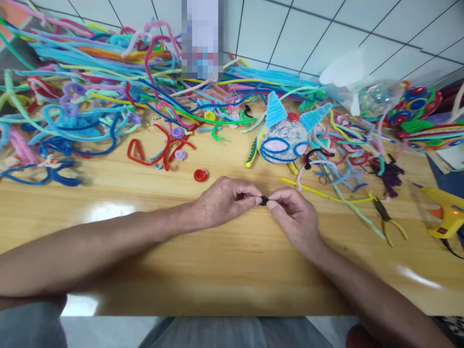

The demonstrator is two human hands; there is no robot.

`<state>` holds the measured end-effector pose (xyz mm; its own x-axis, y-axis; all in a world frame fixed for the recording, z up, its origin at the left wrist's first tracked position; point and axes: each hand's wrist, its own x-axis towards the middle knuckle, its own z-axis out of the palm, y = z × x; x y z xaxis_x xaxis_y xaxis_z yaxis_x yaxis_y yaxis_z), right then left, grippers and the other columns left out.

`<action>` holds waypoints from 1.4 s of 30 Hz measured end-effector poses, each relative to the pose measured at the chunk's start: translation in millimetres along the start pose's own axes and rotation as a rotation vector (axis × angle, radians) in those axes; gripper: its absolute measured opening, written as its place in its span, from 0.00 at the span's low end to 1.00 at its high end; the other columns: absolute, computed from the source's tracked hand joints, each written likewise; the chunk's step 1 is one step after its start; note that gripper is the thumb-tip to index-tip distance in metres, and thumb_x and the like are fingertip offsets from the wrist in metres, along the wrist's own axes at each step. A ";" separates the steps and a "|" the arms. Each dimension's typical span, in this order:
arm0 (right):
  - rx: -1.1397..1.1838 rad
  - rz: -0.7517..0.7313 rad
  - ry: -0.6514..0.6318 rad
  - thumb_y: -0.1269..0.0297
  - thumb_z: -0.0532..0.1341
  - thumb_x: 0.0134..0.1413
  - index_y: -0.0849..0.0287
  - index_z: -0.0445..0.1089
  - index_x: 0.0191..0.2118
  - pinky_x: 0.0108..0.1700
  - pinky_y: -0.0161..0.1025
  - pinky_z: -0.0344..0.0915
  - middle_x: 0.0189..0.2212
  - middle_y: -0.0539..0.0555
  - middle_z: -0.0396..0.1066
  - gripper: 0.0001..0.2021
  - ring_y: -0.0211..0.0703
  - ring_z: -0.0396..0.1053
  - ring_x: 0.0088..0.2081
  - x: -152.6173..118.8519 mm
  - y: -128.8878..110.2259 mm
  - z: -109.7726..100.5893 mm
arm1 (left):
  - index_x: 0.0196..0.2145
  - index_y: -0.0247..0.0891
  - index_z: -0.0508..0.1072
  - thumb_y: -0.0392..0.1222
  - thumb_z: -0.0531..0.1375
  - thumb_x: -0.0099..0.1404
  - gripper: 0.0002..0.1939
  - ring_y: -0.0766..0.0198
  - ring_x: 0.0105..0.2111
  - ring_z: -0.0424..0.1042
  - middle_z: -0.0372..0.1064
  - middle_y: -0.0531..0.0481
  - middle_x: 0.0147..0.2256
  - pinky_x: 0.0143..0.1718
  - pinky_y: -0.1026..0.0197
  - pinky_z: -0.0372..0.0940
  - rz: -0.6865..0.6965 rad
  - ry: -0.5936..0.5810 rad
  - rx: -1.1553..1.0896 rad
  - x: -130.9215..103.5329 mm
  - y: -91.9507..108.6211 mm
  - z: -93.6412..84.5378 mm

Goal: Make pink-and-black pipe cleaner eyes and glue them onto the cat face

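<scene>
My left hand (232,200) and my right hand (295,212) meet over the wooden table, each pinching one side of a small black coil (264,200). It looks like rolled pipe cleaner, though the fingertips partly cover it. Just beyond my hands stands a round craft head (281,137) with blue pipe-cleaner ears and blue-outlined eyes. A red coiled pipe cleaner (200,175) lies beyond my left wrist. Past my right hand, a yellow pipe cleaner (326,190) stretches across the wood.
Pliers with yellow handles (387,222) and a yellow glue gun (447,212) lie at the right. Heaps of colored pipe cleaners (90,106) cover the far left and back, below a tiled wall (275,34). Colorful decorated balls (415,104) sit at the back right.
</scene>
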<state>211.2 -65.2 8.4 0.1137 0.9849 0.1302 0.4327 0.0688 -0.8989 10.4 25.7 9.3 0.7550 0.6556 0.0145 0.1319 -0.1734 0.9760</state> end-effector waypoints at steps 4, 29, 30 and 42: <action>0.046 0.013 0.008 0.67 0.65 0.61 0.54 0.74 0.39 0.31 0.34 0.66 0.30 0.48 0.76 0.02 0.36 0.71 0.30 -1.5 1.6 0.7 | 0.39 0.32 0.82 0.42 0.60 0.71 0.13 0.69 0.27 0.70 0.78 0.51 0.29 0.30 0.68 0.62 0.009 0.002 0.005 0.2 -0.2 0.0; -0.017 -0.039 0.012 0.67 0.66 0.62 0.54 0.74 0.38 0.33 0.36 0.66 0.30 0.49 0.75 0.01 0.37 0.71 0.31 -2.1 2.7 -0.1 | 0.39 0.32 0.82 0.42 0.60 0.71 0.13 0.69 0.26 0.70 0.78 0.51 0.29 0.30 0.68 0.62 0.000 -0.004 0.012 0.0 1.1 -1.2; -0.005 -0.025 0.014 0.66 0.66 0.62 0.54 0.74 0.39 0.33 0.36 0.66 0.30 0.49 0.75 0.01 0.37 0.71 0.31 -2.5 2.8 0.3 | 0.39 0.32 0.82 0.42 0.60 0.71 0.12 0.69 0.27 0.71 0.78 0.51 0.29 0.30 0.67 0.63 -0.002 -0.005 0.006 0.0 1.0 -1.1; 0.035 0.077 -0.055 0.64 0.64 0.62 0.55 0.75 0.36 0.31 0.35 0.63 0.28 0.48 0.72 0.03 0.36 0.66 0.29 1.0 -0.8 -3.4 | 0.40 0.32 0.83 0.42 0.60 0.71 0.12 0.69 0.26 0.71 0.79 0.50 0.30 0.29 0.68 0.62 0.022 0.004 0.026 -0.7 1.3 -0.4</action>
<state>214.0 -64.8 10.7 0.0957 0.9947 0.0379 0.3926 -0.0027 -0.9197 9.8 25.3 10.6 0.7553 0.6543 0.0371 0.1318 -0.2071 0.9694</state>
